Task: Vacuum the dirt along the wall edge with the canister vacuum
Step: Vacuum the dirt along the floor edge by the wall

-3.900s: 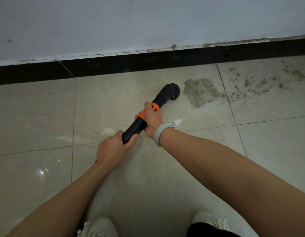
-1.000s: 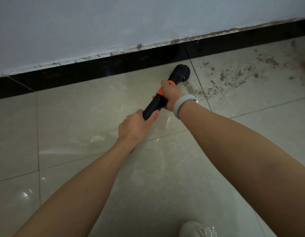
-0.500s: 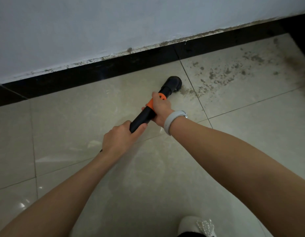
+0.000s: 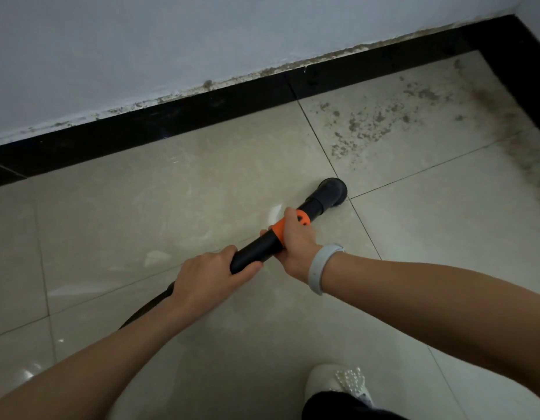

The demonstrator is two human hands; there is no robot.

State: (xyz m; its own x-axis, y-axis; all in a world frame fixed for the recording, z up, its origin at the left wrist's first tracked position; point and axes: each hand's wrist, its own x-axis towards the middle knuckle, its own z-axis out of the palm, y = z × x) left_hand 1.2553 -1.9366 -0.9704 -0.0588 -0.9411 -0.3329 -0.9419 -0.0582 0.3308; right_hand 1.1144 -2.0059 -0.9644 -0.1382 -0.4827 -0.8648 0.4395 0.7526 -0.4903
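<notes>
Just ahead of my grip, the brush nozzle [image 4: 331, 191] sits on the tile, short of the dirt [image 4: 362, 125].
I clamp my right hand [image 4: 296, 241] round the orange collar [image 4: 288, 224] and my left hand [image 4: 208, 275] round the stiff, light-looking wand [image 4: 256, 251]; the hose [image 4: 150, 303] trails behind, likely limp.

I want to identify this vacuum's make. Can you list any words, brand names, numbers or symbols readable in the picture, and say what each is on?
None can be read.
vacuum wand: plain black, no lettering.
orange collar: no lettering visible.
wristband: blank.
wall and floor tiles: no signs or labels.
</notes>
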